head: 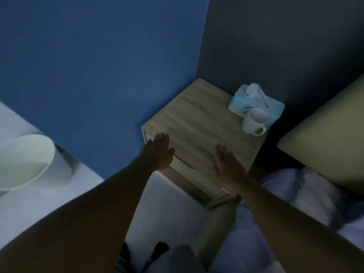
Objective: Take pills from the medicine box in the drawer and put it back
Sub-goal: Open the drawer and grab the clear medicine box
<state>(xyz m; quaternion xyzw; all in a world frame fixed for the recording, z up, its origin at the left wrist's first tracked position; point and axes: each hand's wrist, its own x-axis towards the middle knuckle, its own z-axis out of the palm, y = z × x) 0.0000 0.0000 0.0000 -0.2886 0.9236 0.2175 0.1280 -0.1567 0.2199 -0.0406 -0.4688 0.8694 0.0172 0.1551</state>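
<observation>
Still at the very start, by the look of it: drawer front (199, 186) of the light wood-grain bedside cabinet (201, 123) closed flush, so no sight of the medicine box, presumably shut away inside. Left hand (159, 152) flat and spread, fingers together, empty, hovering at or resting on the surface's front-left corner; contact impossible to tell in this dim light. Right hand (226, 164) likewise flat, open and empty, near the surface's front-right edge. At the back-right corner, a pale blue tissue box (254, 105) with a white tissue standing out of it, and touching its front a white ceramic mug (254, 123) with its handle toward the front edge. Off to the left, a white round bin (23, 160) on the floor; to the right, an olive pillow (325, 146) and pale rumpled bedding (307, 200). Next move probably a lowering of one hand to the drawer front, fingers hooked under its top lip or into a gap, then a straight pull outward, clear of the knees below.
</observation>
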